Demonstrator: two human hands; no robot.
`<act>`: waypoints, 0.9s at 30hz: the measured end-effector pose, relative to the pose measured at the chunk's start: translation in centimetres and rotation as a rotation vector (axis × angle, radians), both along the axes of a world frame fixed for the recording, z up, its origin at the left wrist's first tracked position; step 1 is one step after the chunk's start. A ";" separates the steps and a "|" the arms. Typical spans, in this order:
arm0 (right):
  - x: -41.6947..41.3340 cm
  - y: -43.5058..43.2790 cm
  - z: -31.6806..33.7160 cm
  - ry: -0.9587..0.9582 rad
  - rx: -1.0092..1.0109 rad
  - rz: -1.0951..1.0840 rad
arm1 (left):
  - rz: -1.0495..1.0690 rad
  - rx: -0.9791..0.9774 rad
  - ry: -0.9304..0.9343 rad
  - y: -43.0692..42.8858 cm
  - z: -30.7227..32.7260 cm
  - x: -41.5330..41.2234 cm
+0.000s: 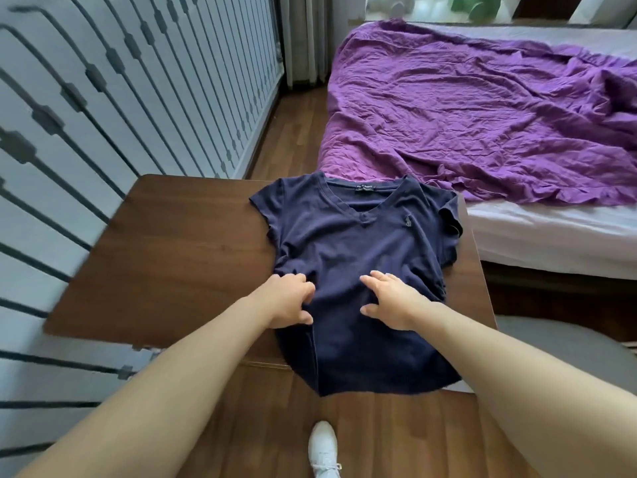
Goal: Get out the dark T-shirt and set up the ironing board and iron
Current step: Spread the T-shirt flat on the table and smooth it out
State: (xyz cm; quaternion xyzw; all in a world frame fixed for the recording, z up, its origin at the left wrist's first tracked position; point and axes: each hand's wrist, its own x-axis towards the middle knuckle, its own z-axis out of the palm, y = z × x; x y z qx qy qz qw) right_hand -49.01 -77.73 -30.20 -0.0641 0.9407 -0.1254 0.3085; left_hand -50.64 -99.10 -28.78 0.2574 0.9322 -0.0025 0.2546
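Observation:
A dark navy V-neck T-shirt point(355, 250) lies face up on a brown wooden table point(179, 257), collar toward the bed, hem hanging over the near edge. My left hand point(289, 300) rests on the shirt's lower left part, fingers curled and pinching the fabric. My right hand point(389, 298) lies flat on the shirt's middle with fingers spread. No ironing board or iron is in view.
A bed with a rumpled purple sheet point(482, 115) stands just beyond the table on the right. A white wardrobe with dark line pattern point(103, 81) fills the left. Wooden floor point(293, 132) runs between them. My white shoe point(322, 450) is below the table edge.

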 end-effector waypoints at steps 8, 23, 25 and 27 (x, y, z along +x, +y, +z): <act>3.6 1.1 -0.5 -0.105 0.155 0.076 | -0.049 -0.544 -0.052 -3.2 0.7 4.6; 5.3 2.9 -1.9 -0.154 0.157 0.028 | 0.029 -0.195 0.058 -1.5 -1.4 5.9; 5.2 2.9 -1.8 -0.163 0.156 0.000 | 0.036 -0.243 0.000 -1.4 -1.2 5.6; 4.9 2.5 -1.7 -0.053 0.115 -0.061 | 0.028 -0.205 0.074 -0.5 -1.2 5.3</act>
